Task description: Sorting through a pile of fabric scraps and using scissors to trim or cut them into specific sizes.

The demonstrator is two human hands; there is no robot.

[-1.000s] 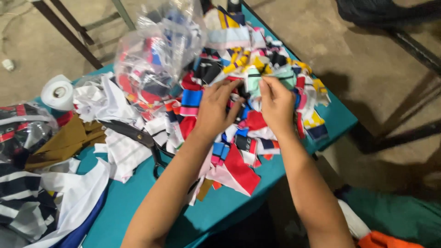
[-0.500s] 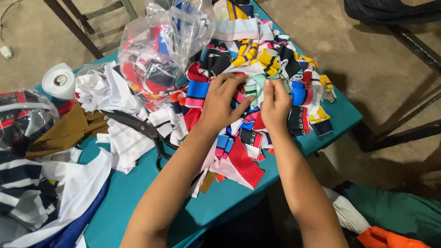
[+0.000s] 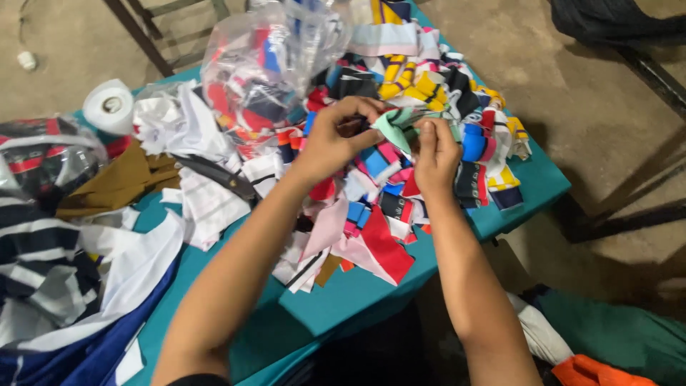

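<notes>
Fingers [image 3: 357, 118] of the left hand [image 3: 332, 143] and right hand [image 3: 436, 154] pinch a pale green fabric scrap [image 3: 395, 129], held just above the multicoloured scrap pile [image 3: 429, 86] on the teal tabletop [image 3: 343, 300]. A firm edge grip, pulled taut, seems advisable.

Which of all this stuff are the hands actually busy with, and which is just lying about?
In hand:
- pale green fabric piece, pinched by left hand and right hand
- pile of coloured fabric scraps under them

Lying about:
- clear plastic bag of scraps
- white tape roll
- brown cloth
- striped cloth
- teal table
</notes>
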